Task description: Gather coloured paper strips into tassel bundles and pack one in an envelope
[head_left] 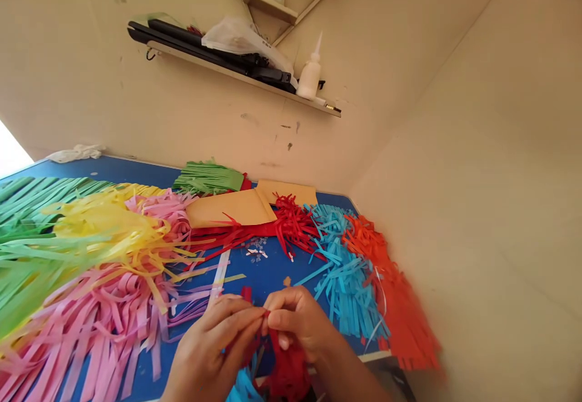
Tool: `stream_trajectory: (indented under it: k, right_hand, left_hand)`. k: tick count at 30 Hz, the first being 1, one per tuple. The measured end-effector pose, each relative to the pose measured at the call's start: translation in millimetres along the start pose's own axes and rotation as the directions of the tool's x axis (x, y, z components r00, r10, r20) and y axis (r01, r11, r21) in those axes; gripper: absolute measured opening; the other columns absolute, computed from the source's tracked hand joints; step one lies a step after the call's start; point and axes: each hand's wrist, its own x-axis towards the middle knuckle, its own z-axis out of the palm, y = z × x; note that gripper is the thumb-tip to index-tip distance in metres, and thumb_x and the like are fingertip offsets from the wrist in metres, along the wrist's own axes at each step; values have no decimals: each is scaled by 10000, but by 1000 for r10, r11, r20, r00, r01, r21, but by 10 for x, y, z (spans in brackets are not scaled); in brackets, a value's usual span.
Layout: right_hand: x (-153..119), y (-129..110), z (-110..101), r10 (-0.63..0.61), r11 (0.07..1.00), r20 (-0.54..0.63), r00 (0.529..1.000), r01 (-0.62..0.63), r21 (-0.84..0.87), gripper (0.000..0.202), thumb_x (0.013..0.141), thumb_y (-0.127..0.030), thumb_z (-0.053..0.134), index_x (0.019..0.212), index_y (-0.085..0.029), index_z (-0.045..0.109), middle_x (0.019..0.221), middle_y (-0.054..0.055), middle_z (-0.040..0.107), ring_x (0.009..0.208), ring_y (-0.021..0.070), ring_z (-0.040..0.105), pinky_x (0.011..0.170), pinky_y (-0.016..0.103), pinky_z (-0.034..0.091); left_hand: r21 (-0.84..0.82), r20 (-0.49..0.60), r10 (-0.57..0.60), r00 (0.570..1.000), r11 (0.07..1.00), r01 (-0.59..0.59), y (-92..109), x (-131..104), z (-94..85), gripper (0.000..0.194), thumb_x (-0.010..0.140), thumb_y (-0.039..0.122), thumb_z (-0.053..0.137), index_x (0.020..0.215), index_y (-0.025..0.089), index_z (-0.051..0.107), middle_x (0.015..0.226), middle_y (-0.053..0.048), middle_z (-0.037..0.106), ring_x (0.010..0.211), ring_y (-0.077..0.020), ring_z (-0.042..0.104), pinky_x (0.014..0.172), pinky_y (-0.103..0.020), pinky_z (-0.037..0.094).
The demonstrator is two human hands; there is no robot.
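My left hand (220,335) and my right hand (297,323) meet low in the middle of the view, above the front of the table. Both pinch a fringed strip of red tissue paper (286,365) between their fingertips. The red fringe hangs down below the fingers and partly shows between the hands. Blue tissue fringe (245,387) lies beneath, partly hidden by my left hand. Behind the hands spreads more red fringe (295,226), beside folded tan paper (231,208).
Pink (122,305), yellow (113,220) and green fringe (36,256) heap on the left of the blue table (268,274). Light blue (341,268) and orange fringe (400,299) hang on the right. A wall shelf (204,59) holds a white bottle (310,74) and a black flat iron (182,41).
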Motion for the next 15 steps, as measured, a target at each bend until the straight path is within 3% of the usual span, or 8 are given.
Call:
stream_trajectory:
  k: [2, 4, 9, 11, 13, 15]
  right_hand:
    - [1, 67, 43, -50, 998, -56, 997, 52, 46, 404, 577, -433, 888, 619, -133, 621, 559, -27, 618, 325, 28, 457, 317, 140, 237]
    - [22, 132, 78, -70, 991, -82, 994, 78, 105, 390, 559, -409, 902, 695, -157, 637, 556, -49, 603, 327, 40, 476, 315, 138, 268]
    - [56, 193, 182, -163, 978, -122, 979, 177, 113, 369, 589, -431, 883, 687, -184, 627, 533, -58, 563, 335, 52, 466, 329, 154, 305]
    - [53, 183, 243, -226, 971, -127, 966, 234, 48, 350, 632, -441, 855, 660, -192, 611, 558, -54, 563, 345, 51, 452, 349, 171, 330]
    - [106, 173, 293, -320, 944, -111, 941, 307, -122, 306, 687, -443, 816, 665, -203, 627, 612, -33, 597, 415, 72, 503, 410, 196, 402]
    - [278, 187, 312, -406, 869, -72, 911, 360, -339, 263, 735, -442, 772, 689, -211, 655, 670, -9, 638, 538, 110, 580, 517, 227, 480]
  left_hand:
    - [-52, -27, -140, 990, 989, 138, 31, -17, 29, 220, 931, 355, 557, 806, 253, 706, 732, 39, 731, 643, -84, 700, 601, -124, 547]
    - [-99, -34, -225, 974, 970, 221, 50, -49, 55, 228, 910, 392, 584, 773, 262, 712, 702, 43, 732, 606, -93, 700, 581, -128, 557]
    - [-171, -38, -310, 950, 939, 299, 110, -151, 72, 225, 919, 364, 559, 855, 272, 754, 779, 2, 762, 655, -125, 722, 597, -165, 586]
    - [-184, -44, -337, 940, 928, 324, 114, -208, 55, 211, 913, 351, 569, 868, 269, 758, 803, -7, 767, 668, -129, 725, 604, -167, 586]
    - [-186, -48, -379, 924, 913, 364, 61, -286, -6, 198, 890, 369, 602, 824, 261, 754, 800, -5, 768, 674, -138, 725, 610, -178, 589]
    - [-151, -84, -481, 873, 872, 466, -67, -391, -157, 232, 881, 426, 603, 818, 250, 740, 803, -1, 768, 690, -157, 727, 609, -208, 597]
